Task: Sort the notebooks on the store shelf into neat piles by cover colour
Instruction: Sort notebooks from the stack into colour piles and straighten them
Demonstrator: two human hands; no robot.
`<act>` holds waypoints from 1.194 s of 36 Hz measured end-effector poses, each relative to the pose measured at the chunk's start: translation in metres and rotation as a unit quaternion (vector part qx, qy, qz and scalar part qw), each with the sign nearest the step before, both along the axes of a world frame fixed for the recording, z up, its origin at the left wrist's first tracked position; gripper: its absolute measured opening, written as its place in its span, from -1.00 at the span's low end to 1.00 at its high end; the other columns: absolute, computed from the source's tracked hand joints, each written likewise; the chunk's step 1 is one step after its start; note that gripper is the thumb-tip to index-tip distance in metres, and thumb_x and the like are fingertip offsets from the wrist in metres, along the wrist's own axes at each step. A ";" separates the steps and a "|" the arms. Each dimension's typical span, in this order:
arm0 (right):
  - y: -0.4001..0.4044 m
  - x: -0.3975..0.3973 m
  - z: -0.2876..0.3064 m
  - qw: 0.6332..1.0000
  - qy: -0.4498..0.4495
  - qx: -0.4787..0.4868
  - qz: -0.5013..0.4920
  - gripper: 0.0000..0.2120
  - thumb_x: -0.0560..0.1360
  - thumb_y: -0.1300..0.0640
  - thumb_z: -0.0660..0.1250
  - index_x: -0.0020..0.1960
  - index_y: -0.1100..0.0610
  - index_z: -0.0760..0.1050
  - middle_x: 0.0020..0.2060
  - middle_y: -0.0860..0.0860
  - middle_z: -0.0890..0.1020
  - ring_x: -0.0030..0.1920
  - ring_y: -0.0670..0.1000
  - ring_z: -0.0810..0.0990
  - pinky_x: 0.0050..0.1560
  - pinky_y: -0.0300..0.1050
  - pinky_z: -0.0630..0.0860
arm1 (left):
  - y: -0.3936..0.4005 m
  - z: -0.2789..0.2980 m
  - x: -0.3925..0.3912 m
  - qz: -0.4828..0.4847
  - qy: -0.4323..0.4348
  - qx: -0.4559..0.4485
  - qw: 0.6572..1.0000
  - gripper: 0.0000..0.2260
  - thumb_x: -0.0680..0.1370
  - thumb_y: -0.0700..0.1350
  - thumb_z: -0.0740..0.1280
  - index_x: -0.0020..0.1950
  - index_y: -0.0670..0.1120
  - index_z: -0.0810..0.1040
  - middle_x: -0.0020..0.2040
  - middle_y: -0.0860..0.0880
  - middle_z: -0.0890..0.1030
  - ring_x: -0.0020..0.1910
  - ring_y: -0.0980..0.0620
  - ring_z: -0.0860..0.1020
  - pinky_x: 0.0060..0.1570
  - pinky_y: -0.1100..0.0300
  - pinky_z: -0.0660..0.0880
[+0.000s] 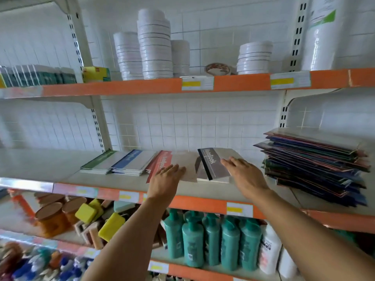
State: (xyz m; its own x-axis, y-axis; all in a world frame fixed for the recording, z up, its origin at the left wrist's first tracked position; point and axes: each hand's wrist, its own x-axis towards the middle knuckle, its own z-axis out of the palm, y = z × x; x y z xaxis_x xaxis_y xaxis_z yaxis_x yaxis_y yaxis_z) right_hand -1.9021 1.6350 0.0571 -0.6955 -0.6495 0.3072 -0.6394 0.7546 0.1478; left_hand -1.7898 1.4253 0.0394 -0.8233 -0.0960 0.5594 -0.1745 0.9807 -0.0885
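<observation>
Notebooks lie on the middle white metal shelf (125,182), hands laid flat on them.

The red-spined notebook (162,163) is partly hidden under the left hand (166,179), fingers straight; the black-spined grey notebook (213,163) is touched at 3 o'clock by the right hand (246,175), fingers straight. Lower shelves are blurred.

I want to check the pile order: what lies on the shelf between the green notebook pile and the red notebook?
In the head view, the blue notebook pile lies between the green notebook pile and the red notebook, edges overlapping on both sides.
</observation>
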 end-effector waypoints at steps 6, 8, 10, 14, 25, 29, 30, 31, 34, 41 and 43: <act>-0.023 -0.020 -0.022 0.998 -0.043 0.032 -0.043 -0.33 0.50 0.41 0.12 0.54 0.04 0.06 0.43 0.09 0.30 0.37 0.14 0.34 0.26 -0.01 0.42 | -0.032 -0.020 -0.020 -0.018 -0.025 -0.021 0.999 -0.56 0.39 -0.20 0.05 -0.04 -0.03 0.71 -0.08 -0.04 0.71 -0.16 -0.07 0.69 -0.18 0.02 0.61; -0.030 -0.030 -0.028 0.997 -0.042 0.029 -0.051 -0.35 0.49 0.36 0.16 0.52 0.03 0.10 0.36 0.07 0.37 0.30 0.14 0.41 0.13 -0.06 0.45 | -0.039 -0.024 -0.028 -0.017 -0.029 -0.010 0.999 -0.54 0.38 -0.21 0.04 -0.02 -0.02 0.71 -0.06 -0.03 0.70 -0.14 -0.06 0.69 -0.14 0.00 0.60; -0.036 -0.039 -0.032 0.997 -0.040 0.022 -0.056 -0.39 0.48 0.32 0.19 0.49 0.02 0.15 0.26 0.05 0.43 0.21 0.12 0.45 -0.05 -0.11 0.40 | -0.045 -0.027 -0.037 -0.018 -0.026 -0.001 0.999 -0.53 0.37 -0.24 0.03 -0.01 -0.02 0.70 -0.06 -0.03 0.70 -0.13 -0.07 0.69 -0.13 -0.01 0.60; -0.047 -0.054 -0.040 0.997 -0.041 0.022 -0.060 -0.45 0.49 0.33 0.14 0.45 0.04 0.20 0.21 0.06 0.45 0.18 0.12 0.47 -0.13 -0.13 0.32 | -0.054 -0.033 -0.051 -0.021 -0.033 0.002 0.999 -0.52 0.37 -0.24 0.02 -0.01 -0.02 0.70 -0.06 -0.03 0.70 -0.12 -0.06 0.69 -0.14 0.00 0.61; -0.077 -0.085 -0.062 0.992 -0.092 0.044 -0.078 -0.44 0.49 0.36 0.20 0.44 0.06 0.21 0.26 0.06 0.43 0.22 0.13 0.45 0.00 -0.05 0.45 | -0.097 -0.055 -0.091 -0.065 -0.025 -0.005 0.998 -0.53 0.37 -0.22 0.04 -0.04 0.02 0.72 -0.07 0.01 0.71 -0.14 -0.03 0.69 -0.22 0.11 0.61; -0.088 -0.097 -0.065 0.988 -0.131 0.045 -0.070 -0.37 0.51 0.38 0.21 0.50 0.05 0.13 0.34 0.06 0.35 0.29 0.12 0.39 0.05 -0.04 0.46 | -0.117 -0.061 -0.108 -0.097 -0.019 -0.011 0.995 -0.54 0.37 -0.20 0.05 -0.06 0.05 0.72 -0.09 0.04 0.71 -0.16 0.01 0.69 -0.29 0.20 0.59; -0.090 -0.100 -0.066 0.986 -0.149 0.044 -0.066 -0.38 0.53 0.35 0.19 0.52 0.05 0.10 0.37 0.05 0.32 0.31 0.12 0.37 0.09 -0.03 0.46 | -0.122 -0.063 -0.112 -0.103 -0.013 -0.013 0.995 -0.54 0.36 -0.20 0.05 -0.07 0.05 0.72 -0.09 0.05 0.71 -0.17 0.01 0.69 -0.30 0.21 0.58; -0.093 -0.103 -0.066 0.983 -0.169 0.044 -0.063 -0.40 0.56 0.29 0.18 0.53 0.04 0.07 0.40 0.04 0.29 0.34 0.11 0.34 0.13 -0.02 0.46 | -0.127 -0.065 -0.116 -0.109 -0.008 -0.013 0.994 -0.53 0.35 -0.20 0.05 -0.07 0.05 0.72 -0.09 0.05 0.71 -0.16 0.01 0.69 -0.31 0.22 0.58; -0.100 -0.105 -0.066 0.972 -0.218 0.066 -0.057 -0.38 0.58 -0.01 0.22 0.55 0.02 0.02 0.46 0.02 0.20 0.41 0.11 0.25 0.26 0.04 0.42 | -0.141 -0.071 -0.125 -0.125 -0.006 -0.013 0.992 -0.51 0.33 -0.23 0.03 -0.04 0.03 0.72 -0.08 0.04 0.70 -0.15 0.00 0.69 -0.33 0.21 0.58; -0.117 -0.112 -0.066 0.971 -0.217 0.081 -0.067 -0.41 0.58 0.02 0.20 0.54 0.01 0.07 0.48 0.03 0.20 0.47 0.08 0.19 0.33 0.03 0.37 | -0.167 -0.085 -0.133 -0.148 -0.087 0.062 0.983 -0.59 0.43 -0.10 0.15 0.24 0.01 0.57 0.17 0.04 0.61 0.07 -0.03 0.63 -0.22 0.07 0.61; -0.119 -0.115 -0.067 0.972 -0.209 0.084 -0.066 -0.42 0.58 0.01 0.20 0.54 0.00 0.08 0.48 0.02 0.20 0.46 0.08 0.19 0.34 0.02 0.36 | -0.172 -0.087 -0.135 -0.134 -0.151 0.085 0.976 -0.51 0.50 0.11 0.14 0.42 0.03 0.40 0.39 0.03 0.44 0.33 -0.05 0.46 0.14 -0.02 0.51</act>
